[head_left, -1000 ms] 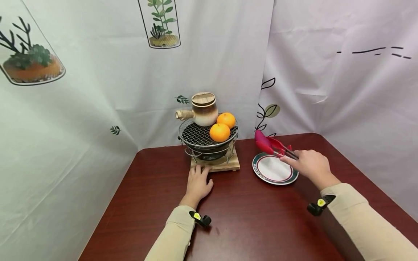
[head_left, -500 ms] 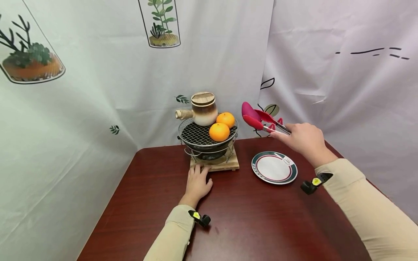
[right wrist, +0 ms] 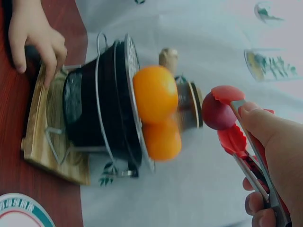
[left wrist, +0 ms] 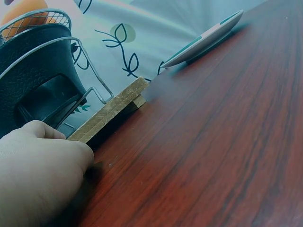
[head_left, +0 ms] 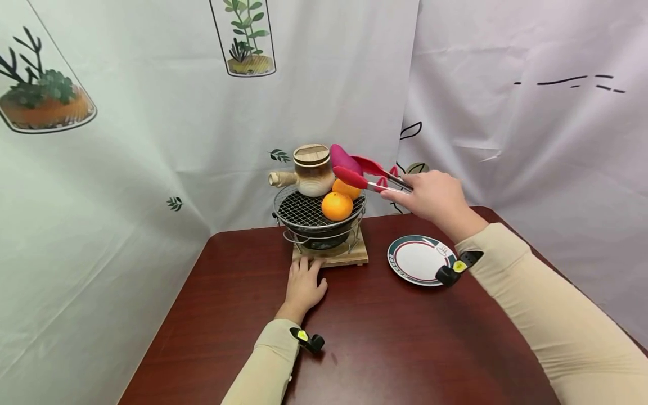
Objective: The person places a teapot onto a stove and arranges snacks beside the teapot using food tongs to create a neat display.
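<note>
My right hand point(head_left: 435, 199) grips metal tongs with red tips point(head_left: 350, 178). Between those tips sits a purple, oblong sweet potato point(head_left: 344, 158), raised above the back right of the grill point(head_left: 298, 209). In the right wrist view the sweet potato point(right wrist: 218, 111) looks rounder, with a red tip on either side. Two oranges point(head_left: 337, 206) lie on the wire mesh just below and in front of it. My left hand point(head_left: 302, 288) rests its fingertips on the front edge of the wooden board point(head_left: 349, 259) under the grill, thumb spread to the side.
A brown and cream clay pot point(head_left: 313, 174) with a wooden lid stands on the mesh, its handle pointing left. Right of the board, a white plate point(head_left: 417, 260) with a green rim lies on the dark red table point(head_left: 385, 337). A printed cloth point(head_left: 202, 124) hangs close behind.
My right hand has lifted the tongs and sweet potato from over the plate and carried them left to above the oranges. The left hand has stayed on the board.
</note>
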Demonstrator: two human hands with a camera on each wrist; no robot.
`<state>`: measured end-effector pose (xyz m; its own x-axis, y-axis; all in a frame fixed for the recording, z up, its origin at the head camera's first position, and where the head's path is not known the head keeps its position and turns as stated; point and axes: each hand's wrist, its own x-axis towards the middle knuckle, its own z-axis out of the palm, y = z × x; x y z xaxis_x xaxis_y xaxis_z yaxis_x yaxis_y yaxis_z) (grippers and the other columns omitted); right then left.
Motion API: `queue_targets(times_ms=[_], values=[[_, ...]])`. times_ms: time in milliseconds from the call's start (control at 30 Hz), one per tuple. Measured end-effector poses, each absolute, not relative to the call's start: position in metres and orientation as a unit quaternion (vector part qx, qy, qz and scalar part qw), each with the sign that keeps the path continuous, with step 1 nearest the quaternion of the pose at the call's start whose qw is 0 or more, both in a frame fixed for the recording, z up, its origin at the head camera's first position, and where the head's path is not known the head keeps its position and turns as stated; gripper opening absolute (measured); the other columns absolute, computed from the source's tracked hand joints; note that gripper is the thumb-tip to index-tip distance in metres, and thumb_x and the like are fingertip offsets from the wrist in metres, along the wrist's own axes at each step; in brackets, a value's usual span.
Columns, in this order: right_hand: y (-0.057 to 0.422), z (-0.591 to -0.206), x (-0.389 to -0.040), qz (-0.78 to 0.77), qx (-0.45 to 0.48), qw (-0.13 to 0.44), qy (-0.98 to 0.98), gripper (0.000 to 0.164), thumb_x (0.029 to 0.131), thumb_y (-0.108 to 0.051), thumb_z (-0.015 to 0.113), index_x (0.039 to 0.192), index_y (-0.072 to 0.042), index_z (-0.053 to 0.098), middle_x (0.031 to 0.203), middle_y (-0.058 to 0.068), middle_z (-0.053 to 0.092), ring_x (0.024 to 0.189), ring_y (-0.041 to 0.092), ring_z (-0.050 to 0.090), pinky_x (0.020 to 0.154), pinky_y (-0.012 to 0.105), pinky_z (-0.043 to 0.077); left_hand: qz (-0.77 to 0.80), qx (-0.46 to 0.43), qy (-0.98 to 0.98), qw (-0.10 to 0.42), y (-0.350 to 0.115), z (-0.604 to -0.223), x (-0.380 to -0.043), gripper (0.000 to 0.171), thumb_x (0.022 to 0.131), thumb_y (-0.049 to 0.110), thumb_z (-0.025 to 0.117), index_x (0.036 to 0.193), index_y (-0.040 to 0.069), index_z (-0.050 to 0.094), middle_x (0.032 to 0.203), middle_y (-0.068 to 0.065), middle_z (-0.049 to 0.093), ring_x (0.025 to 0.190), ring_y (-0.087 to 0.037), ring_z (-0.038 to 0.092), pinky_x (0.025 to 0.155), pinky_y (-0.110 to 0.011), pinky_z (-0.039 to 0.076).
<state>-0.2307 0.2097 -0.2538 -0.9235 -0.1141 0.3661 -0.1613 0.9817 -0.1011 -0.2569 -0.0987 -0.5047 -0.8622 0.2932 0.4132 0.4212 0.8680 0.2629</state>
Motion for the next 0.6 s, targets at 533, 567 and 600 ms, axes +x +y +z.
queue_targets(times_ms=[533,567,600], values=[[0.133,-0.256,-0.247,0.033,0.138,0.158,-0.977,0.064,0.086,-0.079,0.05,0.09,-0.018,0.069,0.076,0.004,0.064,0.073,0.03,0.061,0.056,0.045,0.049,-0.169,-0.187,-0.95,0.183,-0.099,-0.506,-0.259,0.046,0.088,0.023,0.069,0.134,0.018,0.061,0.138,-0.016,0.047,0.129,-0.041,0.039,0.112,-0.056,0.03],[0.129,-0.258,-0.248,0.028,0.139,0.154,-0.978,0.063,0.086,-0.079,0.05,0.089,-0.019,0.067,0.075,0.003,0.063,0.072,0.029,0.06,0.055,0.044,0.048,-0.168,-0.186,-0.951,0.181,-0.099,-0.506,-0.259,0.047,0.088,0.024,0.069,0.134,0.018,0.061,0.138,-0.016,0.047,0.129,-0.041,0.038,0.112,-0.056,0.03],[0.126,-0.259,-0.249,0.025,0.141,0.151,-0.978,0.062,0.087,-0.079,0.05,0.088,-0.019,0.067,0.074,0.003,0.062,0.071,0.029,0.059,0.055,0.044,0.048,-0.169,-0.187,-0.951,0.179,-0.099,-0.506,-0.258,0.047,0.089,0.024,0.069,0.134,0.019,0.061,0.138,-0.016,0.047,0.129,-0.041,0.038,0.112,-0.056,0.03]])
